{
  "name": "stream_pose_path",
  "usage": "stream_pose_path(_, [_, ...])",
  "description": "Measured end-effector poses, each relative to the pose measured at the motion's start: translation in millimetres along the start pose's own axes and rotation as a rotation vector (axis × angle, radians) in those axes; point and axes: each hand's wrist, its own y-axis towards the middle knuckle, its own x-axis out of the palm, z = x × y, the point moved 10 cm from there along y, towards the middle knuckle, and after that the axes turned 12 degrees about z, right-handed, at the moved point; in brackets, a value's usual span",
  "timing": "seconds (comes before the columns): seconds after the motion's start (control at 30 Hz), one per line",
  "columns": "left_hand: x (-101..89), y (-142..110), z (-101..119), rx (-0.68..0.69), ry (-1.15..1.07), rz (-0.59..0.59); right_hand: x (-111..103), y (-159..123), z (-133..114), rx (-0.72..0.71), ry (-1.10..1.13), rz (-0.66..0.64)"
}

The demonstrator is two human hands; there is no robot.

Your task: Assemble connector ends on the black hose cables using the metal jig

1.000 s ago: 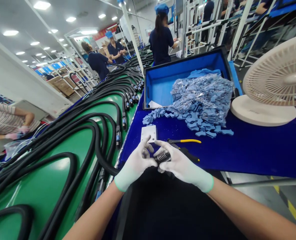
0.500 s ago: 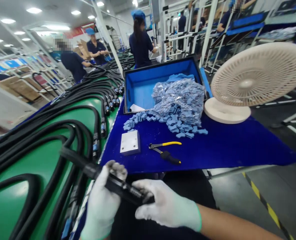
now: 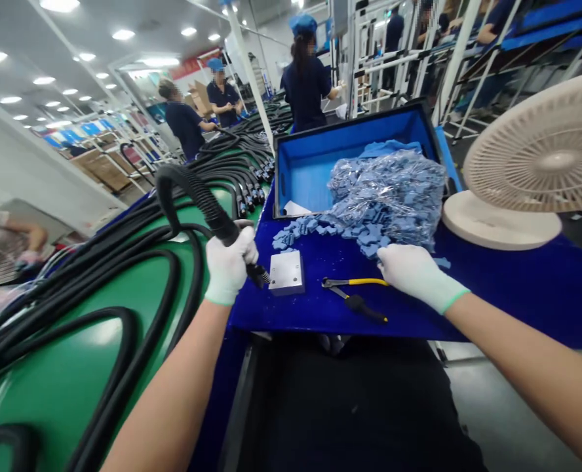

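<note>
**Black hose in the left hand, no blue piece visible on its end**

The left hand (image 3: 229,262) is closed around a black hose (image 3: 197,187) near its connector end (image 3: 259,275), which tilts down over the left edge of the worktop (image 3: 497,288), right by a metal block (image 3: 287,272). Whether the end touches the block cannot be told. The rest of the hose arches up and back over the green surface (image 3: 75,373).

The right hand (image 3: 411,269) is at the near side of the loose blue pieces (image 3: 301,228), its fingers bunched and narrow; whether they pinch a piece or touch one is hidden. The pliers (image 3: 367,282) lie between the block and this hand, toward the worktop's near edge.

As to progress, a row of connectors (image 3: 254,196) beyond the worktop's left edge shows small bluish parts, so those ends look further along than the held one. These parts are too small to match surely with the loose pieces. The held end, partly covered by the fingers, shows no blue, so by this view its work seems unfinished. Supply looks ample: many pieces fill the plastic bag (image 3: 394,190), which spills from the blue crate (image 3: 303,170) onto the worktop.
</note>
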Motion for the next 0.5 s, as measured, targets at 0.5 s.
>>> stream_pose_path(0.5, [0.0,1,-41,-0.005,0.26,-0.019,-71,16,-132,-0.22,0.97,-0.05])
